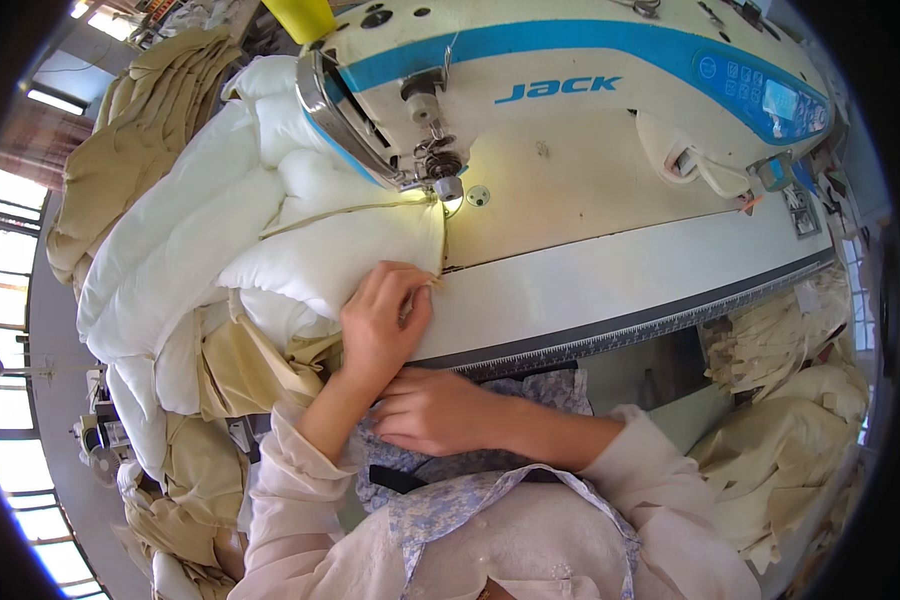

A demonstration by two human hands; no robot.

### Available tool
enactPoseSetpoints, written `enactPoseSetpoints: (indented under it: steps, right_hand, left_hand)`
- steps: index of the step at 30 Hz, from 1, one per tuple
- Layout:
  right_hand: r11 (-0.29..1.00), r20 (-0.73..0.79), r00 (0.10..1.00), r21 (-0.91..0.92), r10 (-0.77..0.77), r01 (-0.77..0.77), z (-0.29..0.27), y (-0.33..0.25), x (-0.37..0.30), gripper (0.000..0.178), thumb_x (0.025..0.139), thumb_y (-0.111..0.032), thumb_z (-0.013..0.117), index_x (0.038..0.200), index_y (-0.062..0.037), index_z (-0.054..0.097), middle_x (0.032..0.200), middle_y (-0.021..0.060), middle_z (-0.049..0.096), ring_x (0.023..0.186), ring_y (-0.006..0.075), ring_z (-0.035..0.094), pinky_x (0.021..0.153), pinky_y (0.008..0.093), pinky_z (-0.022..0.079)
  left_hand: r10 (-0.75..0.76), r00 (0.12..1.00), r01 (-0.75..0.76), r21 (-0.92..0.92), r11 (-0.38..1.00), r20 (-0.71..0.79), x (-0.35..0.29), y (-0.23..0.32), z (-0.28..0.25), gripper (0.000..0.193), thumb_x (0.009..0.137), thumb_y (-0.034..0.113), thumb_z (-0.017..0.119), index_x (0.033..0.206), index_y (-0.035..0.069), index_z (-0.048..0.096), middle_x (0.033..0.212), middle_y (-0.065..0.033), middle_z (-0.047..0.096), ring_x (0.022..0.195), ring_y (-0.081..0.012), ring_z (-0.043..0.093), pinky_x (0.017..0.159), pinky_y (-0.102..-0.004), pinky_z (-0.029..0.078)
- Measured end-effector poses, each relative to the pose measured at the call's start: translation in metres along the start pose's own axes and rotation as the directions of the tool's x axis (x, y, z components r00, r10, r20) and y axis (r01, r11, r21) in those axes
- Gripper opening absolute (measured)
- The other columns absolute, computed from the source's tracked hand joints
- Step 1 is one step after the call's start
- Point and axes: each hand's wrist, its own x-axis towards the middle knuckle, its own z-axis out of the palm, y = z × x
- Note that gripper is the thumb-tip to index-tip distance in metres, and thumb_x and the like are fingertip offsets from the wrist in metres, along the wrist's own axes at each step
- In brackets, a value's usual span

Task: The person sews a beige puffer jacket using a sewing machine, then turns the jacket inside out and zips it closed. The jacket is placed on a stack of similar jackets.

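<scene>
A white padded piece of fabric (305,235) with a thin beige edging lies under the head of a sewing machine (560,70). Its right edge runs down from the lit needle area. At the lower corner of that edge, my left hand (382,315) pinches the fabric between thumb and forefinger. My right hand (440,410) is closed at the table's front edge, just below my left wrist. Its fingers curl inward over a patterned blue-grey apron (545,390), and whatever they may hold is hidden.
A ruler strip (610,330) runs along the front of the white sewing table (610,265). Beige fabric pieces are piled at the far left (135,140) and lower right (790,440). A yellow container (302,15) stands behind the machine head. Beige cloth (260,365) hangs below the padding.
</scene>
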Motion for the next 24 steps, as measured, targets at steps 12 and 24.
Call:
enactPoseSetpoints:
  steps: [12, 24]
  right_hand:
    - [0.655, -0.226, 0.959, -0.701, 0.172, -0.282, -0.14, 0.04, -0.008, 0.022, 0.079, -0.008, 0.069, 0.101, -0.0067, 0.071, 0.1, 0.0024, 0.063, 0.093, 0.0201, 0.062, 0.079, 0.034, 0.053]
    - [0.588, -0.018, 0.999, -0.808, 0.046, -0.041, -0.151, 0.07, 0.018, 0.024, 0.081, -0.011, 0.064, 0.103, -0.0066, 0.071, 0.11, -0.0011, 0.068, 0.096, 0.0175, 0.061, 0.08, 0.0309, 0.053]
  left_hand:
    - [0.139, 0.99, -0.137, 0.119, 0.983, -0.006, 0.011, 0.009, 0.002, 0.021, 0.075, -0.002, 0.071, 0.094, 0.005, 0.065, 0.104, -0.0077, 0.063, 0.093, -0.0255, 0.062, 0.084, -0.0392, 0.05]
    - [0.217, 0.964, -0.254, 0.296, 0.921, 0.152, 0.005, 0.013, 0.011, 0.022, 0.077, 0.012, 0.067, 0.099, 0.009, 0.066, 0.114, -0.0091, 0.065, 0.112, -0.0282, 0.064, 0.088, -0.042, 0.053]
